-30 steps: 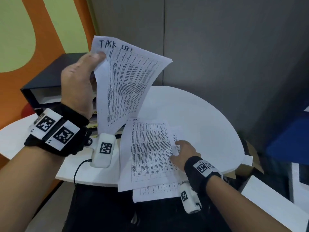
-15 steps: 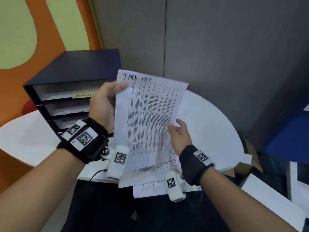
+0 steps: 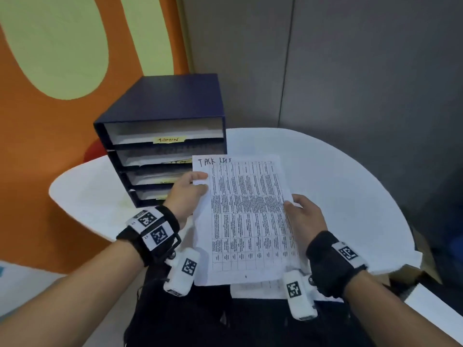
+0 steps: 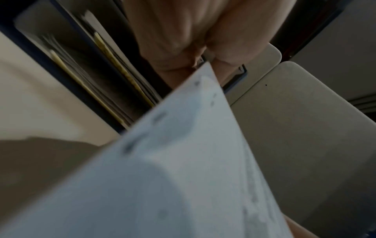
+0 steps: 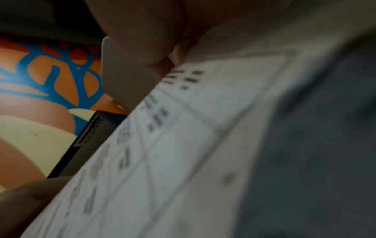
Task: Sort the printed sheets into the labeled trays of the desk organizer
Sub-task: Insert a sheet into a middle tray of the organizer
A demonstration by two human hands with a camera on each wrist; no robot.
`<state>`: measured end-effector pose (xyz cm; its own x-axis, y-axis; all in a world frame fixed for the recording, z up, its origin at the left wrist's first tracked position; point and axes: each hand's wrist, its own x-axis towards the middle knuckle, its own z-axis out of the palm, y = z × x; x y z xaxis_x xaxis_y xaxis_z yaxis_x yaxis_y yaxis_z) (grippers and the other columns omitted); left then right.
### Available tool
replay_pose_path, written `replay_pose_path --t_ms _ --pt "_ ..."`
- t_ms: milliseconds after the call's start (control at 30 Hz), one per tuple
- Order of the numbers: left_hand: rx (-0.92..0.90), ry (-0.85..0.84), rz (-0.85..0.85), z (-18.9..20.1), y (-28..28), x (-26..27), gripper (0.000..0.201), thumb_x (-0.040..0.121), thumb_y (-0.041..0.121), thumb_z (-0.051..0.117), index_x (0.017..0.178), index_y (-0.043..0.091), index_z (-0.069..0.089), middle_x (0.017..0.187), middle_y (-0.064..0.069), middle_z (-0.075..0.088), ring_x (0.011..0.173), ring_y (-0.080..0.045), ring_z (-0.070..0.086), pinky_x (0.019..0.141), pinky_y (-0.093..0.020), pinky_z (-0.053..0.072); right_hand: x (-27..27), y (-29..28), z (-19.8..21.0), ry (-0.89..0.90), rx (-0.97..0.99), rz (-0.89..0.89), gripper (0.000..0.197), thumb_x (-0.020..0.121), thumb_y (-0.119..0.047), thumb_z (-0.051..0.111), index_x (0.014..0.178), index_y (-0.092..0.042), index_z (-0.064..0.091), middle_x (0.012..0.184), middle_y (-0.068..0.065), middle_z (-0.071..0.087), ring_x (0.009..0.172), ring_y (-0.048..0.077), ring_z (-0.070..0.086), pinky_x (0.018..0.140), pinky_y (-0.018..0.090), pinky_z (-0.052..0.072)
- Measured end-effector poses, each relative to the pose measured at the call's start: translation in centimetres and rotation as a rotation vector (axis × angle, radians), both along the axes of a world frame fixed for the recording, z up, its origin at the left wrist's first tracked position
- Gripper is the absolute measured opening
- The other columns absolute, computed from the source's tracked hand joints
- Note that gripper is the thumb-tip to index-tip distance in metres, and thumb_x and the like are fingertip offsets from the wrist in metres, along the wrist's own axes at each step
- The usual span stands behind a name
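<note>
Both hands are now holding the sheet [image 3: 246, 221]; our right hand [image 3: 304, 219] has left the stack [image 3: 260, 288] to pinch its right edge, our left hand [image 3: 186, 194] is pinching the left. We are lowering it before the organizer [image 3: 162, 136]; choosing a tray comes next.

Office setting: grey partition panels [image 3: 350, 71] across upper right, dark blue desk organizer [image 3: 160, 136] with labeled paper trays, white round table [image 3: 338, 184], orange-green wall graphic [image 3: 62, 46] at left.
</note>
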<state>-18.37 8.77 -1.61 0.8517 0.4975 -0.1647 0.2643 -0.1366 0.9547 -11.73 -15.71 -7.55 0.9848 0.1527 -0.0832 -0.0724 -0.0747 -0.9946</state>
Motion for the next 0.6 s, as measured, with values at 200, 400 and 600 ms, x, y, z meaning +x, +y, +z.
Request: replay_pose_path --t_ms 200,400,600 --pt "0.015 -0.02 0.073 0.6 3.7 -2.1 0.021 0.089 0.017 0.059 0.1 0.033 0.066 0.13 -0.007 0.058 0.113 -0.03 0.06 0.091 -0.039 0.05 -2.3 2.6 1.0 -0.039 -0.091 0.187 0.033 0.096 -0.027 0.056 0.129 -0.019 0.055 0.114 0.0 0.065 0.104 0.011 0.061 0.086 0.016 0.044" --pt "-0.097 -0.094 0.106 2.5 7.9 -3.3 0.022 0.094 -0.002 0.048 0.093 0.015 0.063 0.105 -0.02 0.067 0.081 -0.03 0.065 0.07 -0.037 0.053 -4.3 6.2 3.6 -0.072 -0.038 0.279 0.032 0.097 -0.023 0.057 0.128 -0.018 0.055 0.102 -0.011 0.07 0.098 -0.001 0.064 0.087 0.016 0.049" --pt "-0.157 -0.066 0.179 3.8 12.6 -3.1 0.018 0.093 0.001 0.05 0.099 0.011 0.065 0.097 -0.017 0.065 0.074 -0.027 0.063 0.065 -0.035 0.053 -3.9 10.7 5.7 -0.083 -0.021 0.33 0.027 0.095 -0.027 0.058 0.119 -0.018 0.064 0.101 -0.01 0.072 0.102 0.016 0.067 0.085 0.023 0.056"
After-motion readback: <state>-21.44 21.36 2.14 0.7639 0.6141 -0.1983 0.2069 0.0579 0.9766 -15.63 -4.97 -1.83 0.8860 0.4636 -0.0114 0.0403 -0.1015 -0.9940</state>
